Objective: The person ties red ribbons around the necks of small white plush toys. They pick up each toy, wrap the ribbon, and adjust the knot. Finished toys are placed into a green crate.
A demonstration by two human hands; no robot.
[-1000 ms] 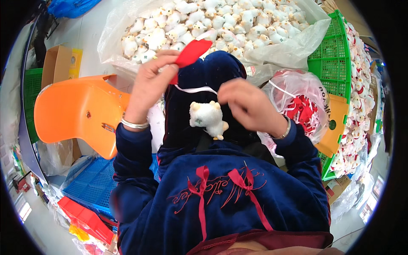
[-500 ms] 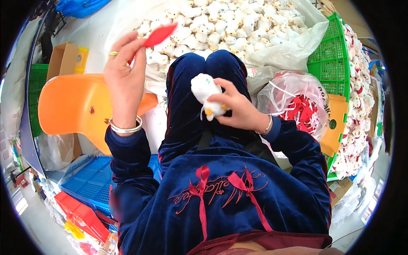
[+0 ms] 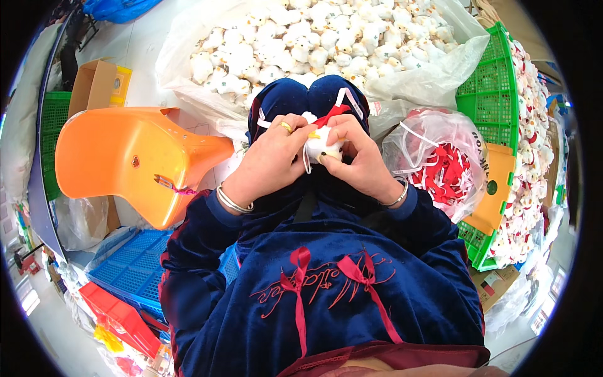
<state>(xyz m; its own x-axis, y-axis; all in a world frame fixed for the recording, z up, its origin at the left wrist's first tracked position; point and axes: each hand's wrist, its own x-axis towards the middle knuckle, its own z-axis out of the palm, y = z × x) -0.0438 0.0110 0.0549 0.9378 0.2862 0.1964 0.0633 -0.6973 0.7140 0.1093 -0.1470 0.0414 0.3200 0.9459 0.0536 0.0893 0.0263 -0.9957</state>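
Both my hands meet over my lap on a small white plush bird toy with a yellow beak and dark eyes. My right hand grips it from the right, thumb on its head. Curled against its other side, my left hand pinches a red cloth piece with white ties around the toy's neck area. One white tie sticks out past my right fingers, and another pokes out beyond my left. The left fingertips are partly hidden, and a thin white loop hangs from the toy.
Many white plush toys lie on plastic sheeting beyond my knees. A clear bag of red cloth pieces stands at right, beside a green crate. At left are an orange chair holding small scissors and a blue crate.
My left hand has come down from the upper left with the red cloth to the toy. The toy has turned in my right hand, and white ties now show beside it.
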